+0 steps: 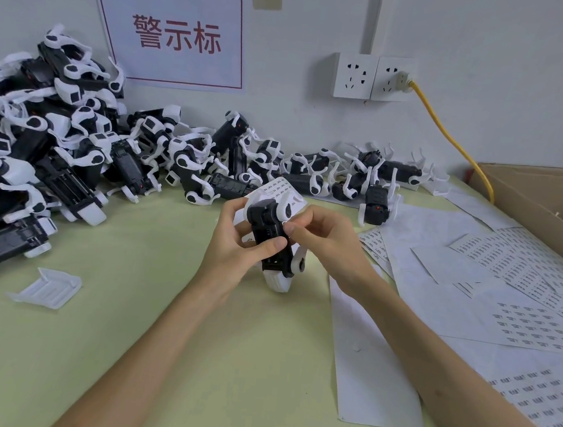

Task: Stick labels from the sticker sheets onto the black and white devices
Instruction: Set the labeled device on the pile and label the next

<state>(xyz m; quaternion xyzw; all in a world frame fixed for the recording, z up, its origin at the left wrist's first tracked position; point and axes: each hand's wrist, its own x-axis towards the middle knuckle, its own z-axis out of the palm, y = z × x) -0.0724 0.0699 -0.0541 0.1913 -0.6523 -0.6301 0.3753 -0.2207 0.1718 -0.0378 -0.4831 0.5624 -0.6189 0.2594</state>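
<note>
Black device [269,227] clasped: left hand [236,243], right hand [327,240]

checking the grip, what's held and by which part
The left hand grips a black and white device around its black body; the right hand pinches at the body's upper right edge. No label can be made out.

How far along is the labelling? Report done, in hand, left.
Done: a blank backing sheet suggests labels used; which devices carry them I cannot tell. In hand: left hand grips one device, right hand pinches at its top. Left: probably much of the device pile, with printed sticker sheets waiting.
</note>
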